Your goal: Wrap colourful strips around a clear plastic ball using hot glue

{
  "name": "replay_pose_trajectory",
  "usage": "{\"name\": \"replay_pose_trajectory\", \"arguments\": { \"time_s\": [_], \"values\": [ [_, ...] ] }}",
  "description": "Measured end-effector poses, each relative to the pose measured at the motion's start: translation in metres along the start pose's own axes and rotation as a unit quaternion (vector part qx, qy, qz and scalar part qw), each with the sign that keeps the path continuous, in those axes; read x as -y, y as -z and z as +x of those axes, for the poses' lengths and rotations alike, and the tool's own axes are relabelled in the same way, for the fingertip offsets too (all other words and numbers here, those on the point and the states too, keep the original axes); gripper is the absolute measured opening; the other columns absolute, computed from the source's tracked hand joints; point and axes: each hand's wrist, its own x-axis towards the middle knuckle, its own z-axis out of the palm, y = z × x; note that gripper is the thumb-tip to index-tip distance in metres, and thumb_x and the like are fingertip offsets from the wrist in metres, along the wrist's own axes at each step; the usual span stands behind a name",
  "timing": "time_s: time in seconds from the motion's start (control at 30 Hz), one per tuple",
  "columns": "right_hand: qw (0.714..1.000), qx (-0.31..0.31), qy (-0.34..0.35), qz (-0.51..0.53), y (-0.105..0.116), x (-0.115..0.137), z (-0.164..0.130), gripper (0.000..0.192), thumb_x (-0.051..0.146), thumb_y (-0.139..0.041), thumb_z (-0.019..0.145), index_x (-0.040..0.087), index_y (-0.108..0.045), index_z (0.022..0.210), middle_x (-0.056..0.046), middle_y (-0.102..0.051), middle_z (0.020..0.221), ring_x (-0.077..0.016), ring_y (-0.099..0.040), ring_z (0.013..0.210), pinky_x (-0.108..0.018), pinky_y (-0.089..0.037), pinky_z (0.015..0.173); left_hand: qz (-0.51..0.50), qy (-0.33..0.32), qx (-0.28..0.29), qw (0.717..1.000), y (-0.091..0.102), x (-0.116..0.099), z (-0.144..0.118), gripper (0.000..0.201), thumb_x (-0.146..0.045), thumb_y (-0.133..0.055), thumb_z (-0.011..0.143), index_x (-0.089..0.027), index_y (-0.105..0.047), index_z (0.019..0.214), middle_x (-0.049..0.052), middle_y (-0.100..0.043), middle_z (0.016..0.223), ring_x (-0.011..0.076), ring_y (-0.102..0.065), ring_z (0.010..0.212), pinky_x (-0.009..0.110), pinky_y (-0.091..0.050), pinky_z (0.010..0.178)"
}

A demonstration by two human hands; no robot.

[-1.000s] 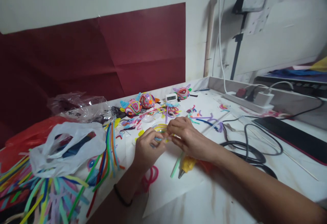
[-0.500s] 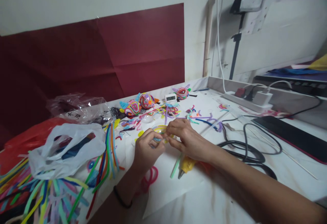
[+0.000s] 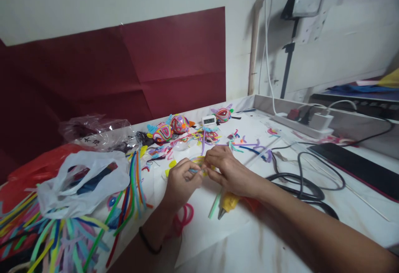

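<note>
Over the white paper [image 3: 199,237]: a blue pipe cleaner [image 3: 193,170].
Left hand [image 3: 182,183]: pinched on it.
Right hand [image 3: 229,169]: bent in beside it; can't tell its grip.
Blue pipe cleaner: hold firmly, go slowly.
Glue gun [image 3: 230,201]: keep skin away.

Thin blk band [image 3: 149,242], L wrist [image 3: 162,220]; R arm [image 3: 311,229] bare.

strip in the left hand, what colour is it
The strip in the left hand is blue, seen best in the head view.
</note>
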Motion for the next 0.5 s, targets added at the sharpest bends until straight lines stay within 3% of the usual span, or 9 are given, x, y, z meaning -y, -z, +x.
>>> {"name": "replay_pose_trajectory", "arguments": {
  "time_s": [0.3,0.5],
  "values": [
    [0.993,0.012,-0.048,0.103,0.006,-0.005,0.001,0.016,0.013,-0.053,0.089,0.018,-0.057,0.075,-0.002,-0.06,0.076,-0.0172,-0.054,0.077,-0.034,-0.04,0.079,-0.067,0.124,0.073,0.987,0.008,-0.003,0.001,0.033,-0.038,-0.049,0.079,-0.014,-0.065,0.093,-0.004,-0.053,0.038,0.0144,-0.052,0.035,0.023,-0.037,0.043],
    [0.987,0.018,-0.064,0.149,0.008,-0.005,0.001,0.013,0.009,-0.053,0.082,0.017,-0.059,0.075,-0.002,-0.062,0.076,-0.0167,-0.056,0.074,-0.03,-0.043,0.072,-0.066,0.158,0.093,0.981,0.011,-0.004,0.002,0.033,-0.042,-0.056,0.076,-0.014,-0.067,0.09,-0.003,-0.053,0.037,0.0129,-0.049,0.035,0.022,-0.032,0.043]
  ]
}}
